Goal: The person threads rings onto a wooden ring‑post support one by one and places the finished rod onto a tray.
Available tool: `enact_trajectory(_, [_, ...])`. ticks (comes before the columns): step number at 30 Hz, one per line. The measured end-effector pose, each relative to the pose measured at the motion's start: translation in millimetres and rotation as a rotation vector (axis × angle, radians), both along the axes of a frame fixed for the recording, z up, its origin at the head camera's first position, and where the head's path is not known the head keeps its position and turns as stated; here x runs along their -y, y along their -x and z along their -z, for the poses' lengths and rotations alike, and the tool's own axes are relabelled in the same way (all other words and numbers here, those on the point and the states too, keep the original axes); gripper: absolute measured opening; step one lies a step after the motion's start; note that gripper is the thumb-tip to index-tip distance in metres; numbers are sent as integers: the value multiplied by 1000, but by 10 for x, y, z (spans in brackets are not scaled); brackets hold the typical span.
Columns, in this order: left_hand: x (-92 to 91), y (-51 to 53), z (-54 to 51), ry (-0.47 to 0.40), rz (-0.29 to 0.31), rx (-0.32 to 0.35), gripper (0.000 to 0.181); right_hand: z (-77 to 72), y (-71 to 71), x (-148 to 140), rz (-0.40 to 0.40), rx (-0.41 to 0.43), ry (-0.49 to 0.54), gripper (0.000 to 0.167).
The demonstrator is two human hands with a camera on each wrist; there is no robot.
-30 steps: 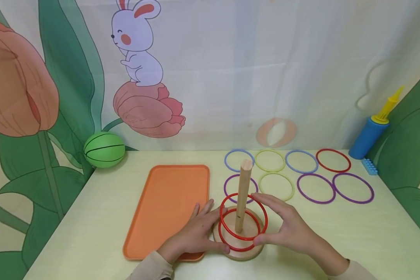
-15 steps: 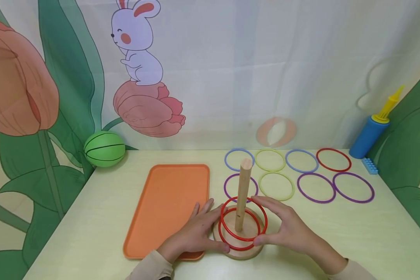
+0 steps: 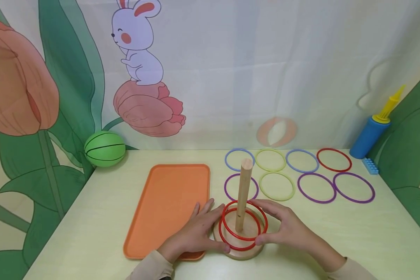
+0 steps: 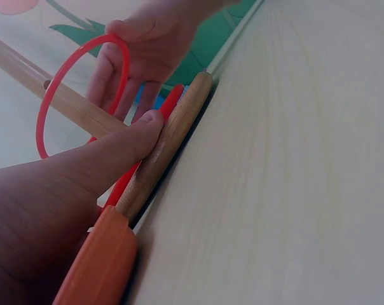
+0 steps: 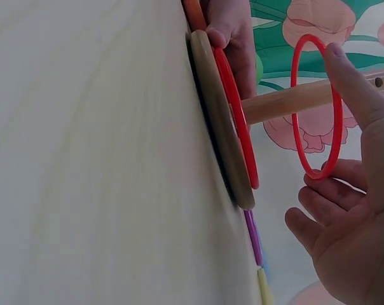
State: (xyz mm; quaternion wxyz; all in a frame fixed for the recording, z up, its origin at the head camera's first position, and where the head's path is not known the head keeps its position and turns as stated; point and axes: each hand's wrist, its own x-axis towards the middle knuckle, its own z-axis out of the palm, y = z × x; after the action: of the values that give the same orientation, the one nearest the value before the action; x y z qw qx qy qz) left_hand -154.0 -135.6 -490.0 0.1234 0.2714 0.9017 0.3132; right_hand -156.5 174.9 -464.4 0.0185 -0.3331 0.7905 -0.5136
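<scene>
A wooden post stands upright on a round base. One red ring lies on the base around the post. The right hand holds a second red ring by its edge, between thumb and fingers. This held ring circles the post above the lower one, as the right wrist view shows. The left hand rests at the left side of the base with spread fingers; its thumb touches the lower ring and base edge in the left wrist view.
Left of the base lies an orange tray. Blue, yellow, purple and red rings lie in two rows at the back right. A green ball sits at the back left, a blue pump and a blue block at the far right.
The held red ring has come down slightly along the post, and the right hand's fingers have lowered with it. The left hand keeps its place.
</scene>
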Motion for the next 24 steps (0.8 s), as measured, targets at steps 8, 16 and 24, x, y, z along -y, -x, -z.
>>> enact_trajectory(8, [1, 1, 8, 5, -4, -5, 112, 66, 17, 7, -11, 47, -11, 86])
enact_trajectory(16, [7, 13, 13, 8, 7, -16, 112, 127, 30, 15, -14, 41, -48, 85])
enact_trajectory(24, [5, 3, 4, -3, 11, -22, 109, 183, 16, 24, 5, 55, -75, 87])
